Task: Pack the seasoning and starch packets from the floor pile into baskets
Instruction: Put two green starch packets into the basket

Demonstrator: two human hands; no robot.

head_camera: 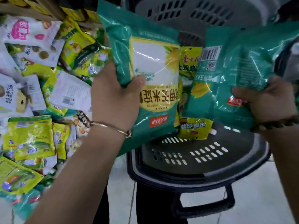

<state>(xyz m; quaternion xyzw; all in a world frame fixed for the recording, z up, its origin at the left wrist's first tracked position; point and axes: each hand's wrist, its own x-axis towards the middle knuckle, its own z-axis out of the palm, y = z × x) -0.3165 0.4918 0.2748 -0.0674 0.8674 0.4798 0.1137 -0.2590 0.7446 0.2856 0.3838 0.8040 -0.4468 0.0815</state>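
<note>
I had both hands loaded and raised over the basket [210,173]. My left hand [113,97] gripped a green starch packet [153,70] by its lower left edge, thumb across the printed front. My right hand [265,102] clutched a second packet [239,62] by its bottom corner, barcode side toward me. That one might have been two overlapped, but I couldn't tell. The basket sat on the floor at 5 o'clock from the left packet, mouth open, handle [226,199] nearest me, and a yellow packet [194,128] already leaned against its far wall. The pile [32,94] spread across the floor at 9 o'clock. A pale basket [194,12] stood beyond at 12 o'clock. To do this step well, I judged I should lower each packet flat, not drop it from height, since the film looked slick and the powder inside would slump and slide. I'd have laid the left one down first toward the bare near side, then the right one beside or on top of it, edges squared, to keep the layers level and leave room for more. The main risk was a packet catching on the rim and tipping out.
</note>
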